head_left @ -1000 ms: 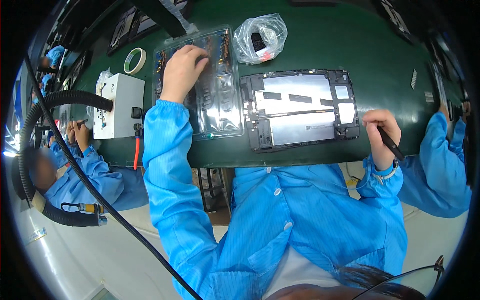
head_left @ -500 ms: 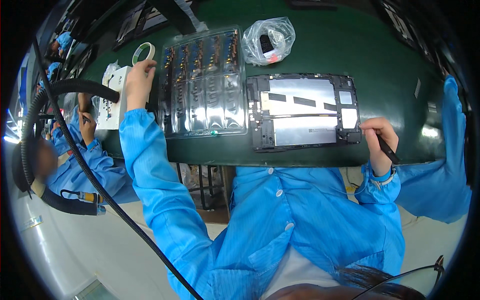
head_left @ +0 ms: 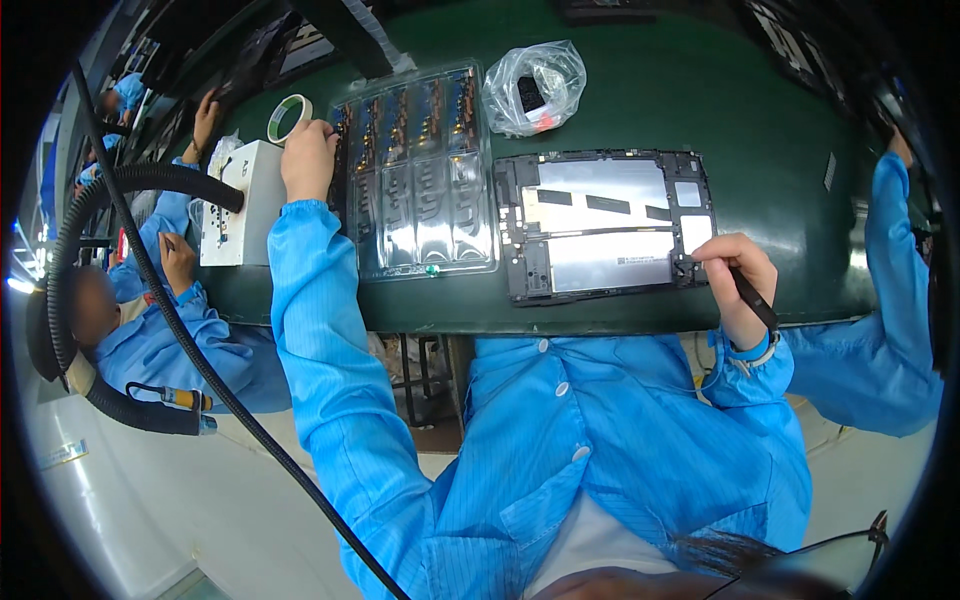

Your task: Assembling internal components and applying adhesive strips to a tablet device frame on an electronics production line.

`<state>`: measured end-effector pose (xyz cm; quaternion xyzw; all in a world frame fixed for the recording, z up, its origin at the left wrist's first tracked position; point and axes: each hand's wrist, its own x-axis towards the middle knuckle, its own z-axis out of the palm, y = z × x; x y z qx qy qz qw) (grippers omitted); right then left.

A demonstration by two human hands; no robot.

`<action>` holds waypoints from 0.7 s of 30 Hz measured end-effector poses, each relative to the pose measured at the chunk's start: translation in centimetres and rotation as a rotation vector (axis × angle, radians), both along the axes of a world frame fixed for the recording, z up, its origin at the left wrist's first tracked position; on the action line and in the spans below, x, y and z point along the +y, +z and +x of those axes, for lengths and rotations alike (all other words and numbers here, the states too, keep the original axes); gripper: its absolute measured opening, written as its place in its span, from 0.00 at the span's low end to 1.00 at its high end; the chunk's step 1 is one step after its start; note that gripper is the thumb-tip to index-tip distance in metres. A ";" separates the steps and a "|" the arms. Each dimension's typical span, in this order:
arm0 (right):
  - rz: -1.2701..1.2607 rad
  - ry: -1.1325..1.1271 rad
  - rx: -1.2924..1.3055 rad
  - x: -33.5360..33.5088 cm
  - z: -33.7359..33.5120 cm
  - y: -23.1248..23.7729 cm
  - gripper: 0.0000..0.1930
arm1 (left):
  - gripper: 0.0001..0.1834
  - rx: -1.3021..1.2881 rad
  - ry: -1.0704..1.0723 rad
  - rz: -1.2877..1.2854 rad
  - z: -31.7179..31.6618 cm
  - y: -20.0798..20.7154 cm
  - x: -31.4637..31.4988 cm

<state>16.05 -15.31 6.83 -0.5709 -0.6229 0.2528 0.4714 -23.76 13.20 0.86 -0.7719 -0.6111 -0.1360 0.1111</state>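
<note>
My right hand [head_left: 738, 285] is closed around a slim black pen-like tool [head_left: 752, 298], its fingertips over the right edge of an opened tablet [head_left: 600, 262]. The tablet lies flat, with silver panels and black strips in a black frame. My left hand [head_left: 308, 162] reaches to the left edge of a clear plastic tray [head_left: 430, 262], fingers curled together; whatever they may pinch is hidden. Blue and gold circuit strips [head_left: 398, 115] sit in the tray's far compartments. Just beyond my left hand stands a roll of tape [head_left: 290, 116].
A white box [head_left: 240, 225] with a black hose [head_left: 160, 174] stands left of my left arm. Behind the tablet lies a clear plastic bag [head_left: 535, 88] with a black piece inside. Co-workers in blue sit at left [head_left: 190, 345] and right [head_left: 885, 300]. A black cable [head_left: 200, 370] crosses the left foreground.
My left hand has moved right, from beside the tape roll to the tray's left edge. My right hand has shifted left onto the tablet's edge with the black tool.
</note>
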 end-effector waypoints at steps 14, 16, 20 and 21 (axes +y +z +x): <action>0.067 0.182 0.041 1.5 -2.2 0.1 0.08 | 0.07 0.081 -0.015 -0.058 0.5 0.9 -1.7; 0.093 0.208 0.043 1.5 -2.0 -0.1 0.08 | 0.08 0.083 -0.017 -0.045 0.2 0.6 -1.7; 0.040 0.184 0.049 1.3 -1.4 -0.7 0.08 | 0.08 -0.094 0.003 -0.001 -0.2 0.4 -1.8; 0.044 0.178 0.051 1.3 -1.4 -0.7 0.08 | 0.08 -0.092 0.008 -0.002 -0.2 0.9 -2.3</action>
